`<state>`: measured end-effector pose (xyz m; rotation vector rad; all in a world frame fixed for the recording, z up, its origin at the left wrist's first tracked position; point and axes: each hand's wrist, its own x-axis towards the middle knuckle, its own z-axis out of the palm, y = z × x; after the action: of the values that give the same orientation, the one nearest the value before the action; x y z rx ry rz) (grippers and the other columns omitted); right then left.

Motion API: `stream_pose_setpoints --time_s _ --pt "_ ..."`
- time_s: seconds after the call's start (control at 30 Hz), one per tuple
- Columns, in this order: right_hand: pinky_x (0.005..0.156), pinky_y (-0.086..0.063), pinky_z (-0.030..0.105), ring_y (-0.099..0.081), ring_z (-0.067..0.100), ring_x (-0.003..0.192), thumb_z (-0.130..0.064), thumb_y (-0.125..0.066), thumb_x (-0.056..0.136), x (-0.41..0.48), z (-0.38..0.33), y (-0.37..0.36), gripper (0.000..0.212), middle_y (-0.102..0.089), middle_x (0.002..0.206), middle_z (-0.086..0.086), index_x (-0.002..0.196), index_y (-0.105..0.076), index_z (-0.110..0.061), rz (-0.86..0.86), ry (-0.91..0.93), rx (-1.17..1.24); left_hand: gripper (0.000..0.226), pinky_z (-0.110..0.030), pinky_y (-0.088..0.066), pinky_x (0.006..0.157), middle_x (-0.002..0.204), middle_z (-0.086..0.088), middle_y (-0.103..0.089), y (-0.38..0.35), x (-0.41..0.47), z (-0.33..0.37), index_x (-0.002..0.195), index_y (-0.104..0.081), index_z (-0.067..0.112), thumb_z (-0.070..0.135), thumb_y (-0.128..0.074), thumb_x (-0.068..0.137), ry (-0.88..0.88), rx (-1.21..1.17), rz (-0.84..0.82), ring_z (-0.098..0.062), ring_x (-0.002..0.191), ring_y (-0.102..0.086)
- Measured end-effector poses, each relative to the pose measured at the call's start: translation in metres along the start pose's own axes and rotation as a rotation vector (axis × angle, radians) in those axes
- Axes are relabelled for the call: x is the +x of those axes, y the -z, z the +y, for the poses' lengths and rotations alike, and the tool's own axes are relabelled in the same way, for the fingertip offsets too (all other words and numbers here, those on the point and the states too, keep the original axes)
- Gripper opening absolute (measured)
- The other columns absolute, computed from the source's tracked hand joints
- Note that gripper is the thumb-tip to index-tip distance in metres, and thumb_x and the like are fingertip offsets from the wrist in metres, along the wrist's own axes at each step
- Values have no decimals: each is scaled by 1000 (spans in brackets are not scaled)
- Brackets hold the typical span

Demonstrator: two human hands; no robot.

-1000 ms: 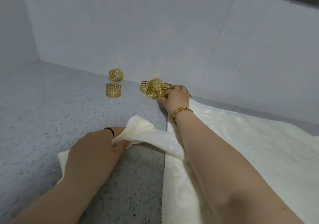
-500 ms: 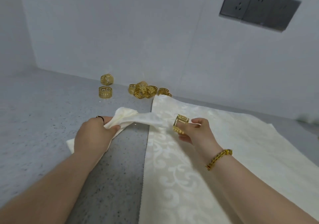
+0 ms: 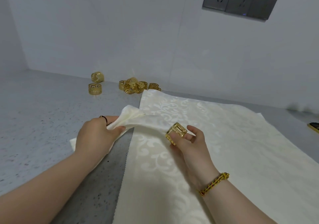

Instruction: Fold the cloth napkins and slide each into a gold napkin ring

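Observation:
My left hand (image 3: 96, 134) grips a folded cream napkin (image 3: 136, 120) near its middle, just above the grey counter. The napkin's narrow end points right and meets a gold napkin ring (image 3: 176, 132). My right hand (image 3: 188, 142) pinches that ring between thumb and fingers, its opening facing the napkin's tip. Both hands hover over the left part of a large flat cream napkin (image 3: 215, 146) with a leaf pattern.
Several loose gold rings (image 3: 136, 86) lie heaped by the back wall, with two more rings (image 3: 95, 89) apart to their left. A speckled grey counter (image 3: 39, 120) extends left. A grey socket panel (image 3: 241, 1) sits on the wall. A dark object (image 3: 314, 126) shows at the right edge.
My right hand took one ring from the heap at the wall and brought it back to the napkin's tip. My left hand kept its grip on the folded napkin.

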<state>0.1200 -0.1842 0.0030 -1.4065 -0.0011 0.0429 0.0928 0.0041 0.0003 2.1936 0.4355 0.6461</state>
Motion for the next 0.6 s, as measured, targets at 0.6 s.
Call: stream_pose_setpoints --time_s 0.6 --pt "70 -47 24 -54 11 74 -13 -72 74 8 2 10 28 -51 85 -9 92 -53 -20 -127 98 -222 23 -11 -41 72 72 18 -59 -7 -13 7 90 -67 41 21 -68 80 -145 -21 -191 4 70 -53"
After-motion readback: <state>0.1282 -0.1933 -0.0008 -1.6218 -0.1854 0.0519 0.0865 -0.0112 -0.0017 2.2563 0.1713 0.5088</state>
